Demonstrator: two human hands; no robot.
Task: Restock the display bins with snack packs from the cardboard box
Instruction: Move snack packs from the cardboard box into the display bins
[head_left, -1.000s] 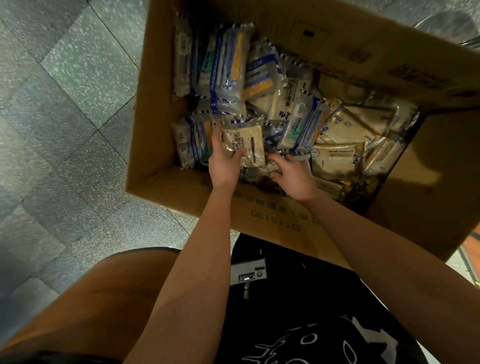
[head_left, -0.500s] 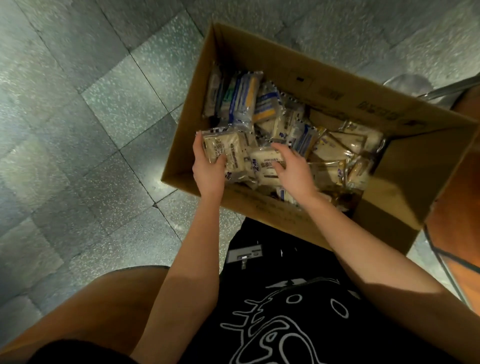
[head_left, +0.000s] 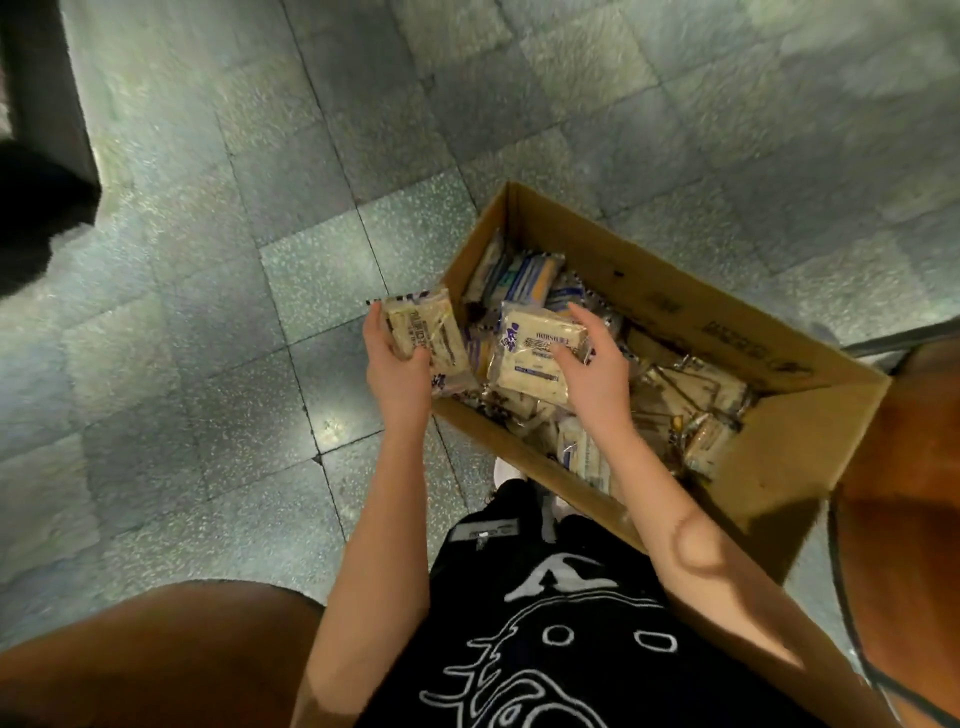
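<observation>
Cardboard box (head_left: 701, 317): brown paperboard, matt, a bit rough, w/ dark print. Snack packs (head_left: 535, 358): clear glossy plastic film, crinkly, catching light. Floor (head_left: 208, 312): speckled stone-look tiles, smooth & shiny w/ glare spots; shirt (head_left: 571, 649) is matt black cloth w/ white print.

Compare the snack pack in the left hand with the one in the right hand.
The left-hand pack hangs at the left wall of the cardboard box, partly over the floor; the right-hand pack is over its contents. The left-hand pack looks narrower, the right-hand pack broader. Both are pale.
</observation>
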